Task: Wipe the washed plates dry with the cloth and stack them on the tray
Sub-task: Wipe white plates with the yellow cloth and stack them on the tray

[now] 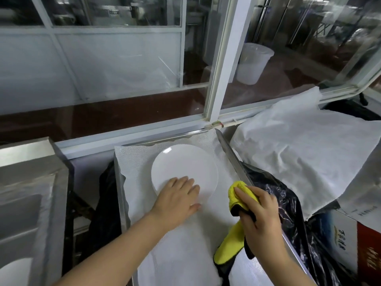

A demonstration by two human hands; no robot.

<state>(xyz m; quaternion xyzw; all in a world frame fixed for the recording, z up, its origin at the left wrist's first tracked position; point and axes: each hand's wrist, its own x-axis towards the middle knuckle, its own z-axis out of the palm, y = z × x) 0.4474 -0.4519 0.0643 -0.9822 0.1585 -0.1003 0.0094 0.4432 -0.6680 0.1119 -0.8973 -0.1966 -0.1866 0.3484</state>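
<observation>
A white round plate (185, 168) lies on the white liner inside the steel tray (228, 149); it looks like a stack of two, with a second rim showing on its right. My left hand (177, 201) rests flat on the plate's near edge, fingers straight. My right hand (259, 213) grips a yellow cloth with black trim (237, 190) just right of the plate, over the tray's right side. Part of the cloth hangs down below that hand.
A steel sink unit (31, 182) stands at the left, with a white plate's edge (16, 273) at the bottom left. White sheeting (299, 151) covers a heap at the right, above black plastic bags (288, 203) and a carton (350, 244). A glass partition (123, 69) runs behind.
</observation>
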